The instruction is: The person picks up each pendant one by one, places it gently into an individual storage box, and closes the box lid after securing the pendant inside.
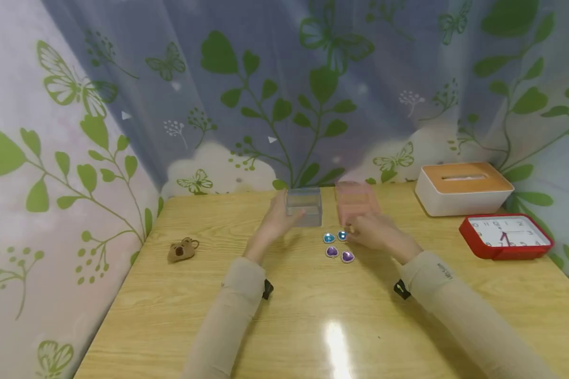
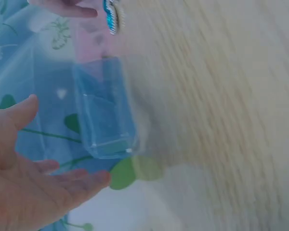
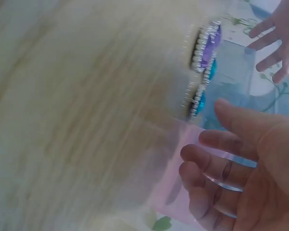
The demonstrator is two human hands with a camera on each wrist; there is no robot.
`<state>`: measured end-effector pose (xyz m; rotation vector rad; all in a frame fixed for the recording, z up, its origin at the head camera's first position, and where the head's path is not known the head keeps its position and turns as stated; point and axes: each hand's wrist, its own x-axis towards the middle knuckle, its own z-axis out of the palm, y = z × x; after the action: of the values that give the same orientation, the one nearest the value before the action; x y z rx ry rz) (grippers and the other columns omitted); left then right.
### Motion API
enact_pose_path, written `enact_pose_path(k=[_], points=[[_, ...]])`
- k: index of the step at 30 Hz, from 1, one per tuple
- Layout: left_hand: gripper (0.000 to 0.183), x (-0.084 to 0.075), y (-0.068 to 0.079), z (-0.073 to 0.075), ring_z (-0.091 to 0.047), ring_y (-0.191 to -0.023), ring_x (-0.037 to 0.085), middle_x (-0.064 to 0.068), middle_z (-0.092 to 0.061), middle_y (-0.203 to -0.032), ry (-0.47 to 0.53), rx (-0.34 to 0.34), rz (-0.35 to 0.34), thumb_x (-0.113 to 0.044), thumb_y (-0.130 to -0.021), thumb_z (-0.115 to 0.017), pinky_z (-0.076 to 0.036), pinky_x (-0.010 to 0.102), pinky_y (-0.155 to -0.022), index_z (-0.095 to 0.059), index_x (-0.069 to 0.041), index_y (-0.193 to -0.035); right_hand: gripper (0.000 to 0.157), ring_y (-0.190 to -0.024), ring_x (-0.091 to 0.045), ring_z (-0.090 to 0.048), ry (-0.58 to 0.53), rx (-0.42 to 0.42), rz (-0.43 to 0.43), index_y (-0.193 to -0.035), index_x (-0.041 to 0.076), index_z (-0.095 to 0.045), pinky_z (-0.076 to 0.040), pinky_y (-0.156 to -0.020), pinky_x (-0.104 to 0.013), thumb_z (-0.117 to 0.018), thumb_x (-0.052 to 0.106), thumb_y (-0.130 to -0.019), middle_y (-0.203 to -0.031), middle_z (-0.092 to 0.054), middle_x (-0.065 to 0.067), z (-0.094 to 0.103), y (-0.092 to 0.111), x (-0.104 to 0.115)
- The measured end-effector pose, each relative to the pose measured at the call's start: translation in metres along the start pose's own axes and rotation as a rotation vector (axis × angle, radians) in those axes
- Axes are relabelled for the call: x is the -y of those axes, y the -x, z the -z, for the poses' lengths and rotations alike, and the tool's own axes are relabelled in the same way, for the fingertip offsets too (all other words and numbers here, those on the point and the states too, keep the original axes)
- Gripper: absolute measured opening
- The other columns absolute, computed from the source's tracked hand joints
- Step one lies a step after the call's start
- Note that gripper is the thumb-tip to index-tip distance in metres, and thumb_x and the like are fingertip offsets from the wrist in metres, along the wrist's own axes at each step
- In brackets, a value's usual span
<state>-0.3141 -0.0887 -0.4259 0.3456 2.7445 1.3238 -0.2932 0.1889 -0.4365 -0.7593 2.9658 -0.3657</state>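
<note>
My left hand (image 1: 277, 217) is beside a clear blue box (image 1: 309, 217), its fingers extended and holding nothing. In the left wrist view, the thumb and fingers are spread apart next to the blue box (image 2: 106, 118). A clear pink box (image 1: 356, 199) stands to the right of the blue one. In front of it, my right hand (image 1: 372, 231) is close to a blue heart-shaped gem (image 1: 342, 236). The right wrist view shows those fingers loosely bent, with nothing between them. Another blue heart gem (image 1: 329, 238) and two purple heart gems, one left (image 1: 332, 252) and one right (image 1: 347, 257), lie nearby.
A brown bear-shaped item (image 1: 182, 250) lies at the left of the wooden table (image 1: 303, 326). To the right are a white tissue box (image 1: 462, 192) with an orange-tan top and a red clock (image 1: 506, 237). A patterned curtain (image 1: 275, 95) hangs behind the table.
</note>
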Motion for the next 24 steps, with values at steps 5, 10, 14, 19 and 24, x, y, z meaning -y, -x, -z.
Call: enact_pose_path(k=[5,10,14,19,24], points=[[0.093,0.008,-0.013,-0.002,-0.022,-0.161,0.046,0.026,-0.014,-0.174,0.025,0.012,0.033,-0.034,-0.103,-0.069,-0.024,0.061,-0.132,-0.01,-0.003,-0.168,0.022,-0.066,-0.012,-0.056,0.074,0.006,0.02,-0.092,0.016,-0.07,-0.051,-0.061,-0.032,-0.078,0.036,-0.095,-0.074,-0.065,0.004,-0.007,-0.005,-0.003],[0.094,0.015,-0.021,-0.006,-0.025,-0.161,0.044,0.025,-0.021,-0.173,0.068,0.009,0.027,-0.03,-0.1,-0.072,-0.024,0.061,-0.132,-0.012,-0.007,-0.168,0.024,-0.069,-0.013,-0.059,0.086,0.04,0.044,-0.101,0.012,-0.073,-0.055,-0.067,-0.033,-0.079,0.034,-0.094,-0.078,-0.068,0.003,-0.011,-0.008,0.0],[0.091,0.017,-0.023,-0.01,-0.028,-0.16,0.043,0.023,-0.025,-0.173,0.073,0.02,0.009,-0.028,-0.101,-0.071,-0.025,0.06,-0.132,-0.013,-0.008,-0.169,0.028,-0.071,-0.013,-0.06,0.103,0.051,0.038,-0.108,0.012,-0.073,-0.055,-0.068,-0.034,-0.079,0.035,-0.094,-0.082,-0.069,0.002,-0.012,-0.009,0.004],[0.087,0.018,-0.025,-0.013,-0.028,-0.16,0.042,0.021,-0.027,-0.173,0.035,0.016,-0.011,-0.029,-0.102,-0.069,-0.024,0.061,-0.132,-0.016,-0.011,-0.169,0.026,-0.071,-0.015,-0.059,0.127,0.054,0.036,-0.109,0.012,-0.072,-0.055,-0.067,-0.036,-0.078,0.034,-0.095,-0.085,-0.071,0.0,-0.011,-0.011,0.008],[0.079,0.018,-0.029,-0.013,-0.036,-0.157,0.044,0.021,-0.038,-0.168,0.022,0.021,-0.054,-0.022,-0.103,-0.068,-0.029,0.061,-0.13,-0.024,-0.013,-0.168,0.019,-0.066,-0.016,-0.054,0.144,0.035,0.053,-0.099,0.013,-0.069,-0.046,-0.057,-0.032,-0.078,0.029,-0.095,-0.078,-0.066,0.001,-0.012,-0.013,0.008]])
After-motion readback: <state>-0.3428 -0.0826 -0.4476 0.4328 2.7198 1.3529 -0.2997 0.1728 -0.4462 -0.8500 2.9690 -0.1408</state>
